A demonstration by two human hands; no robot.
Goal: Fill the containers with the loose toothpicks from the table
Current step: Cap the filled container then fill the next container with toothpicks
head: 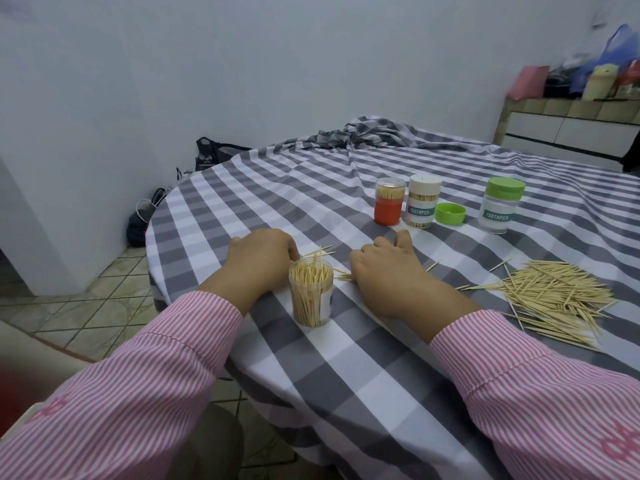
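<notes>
Wooden toothpicks (341, 276) pinched in right hand (388, 271); left hand (259, 258) curled behind clear cylindrical container (311, 294).

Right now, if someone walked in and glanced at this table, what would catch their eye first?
Most likely the big heap of loose toothpicks on the checked tablecloth at the near right. Next, the open clear container crammed with toothpicks, standing between the left hand and the right hand, whose fingers curl around a few toothpicks. Farther back stand an orange container, two jars labelled TOOTHPICK, and a loose green lid.
</notes>
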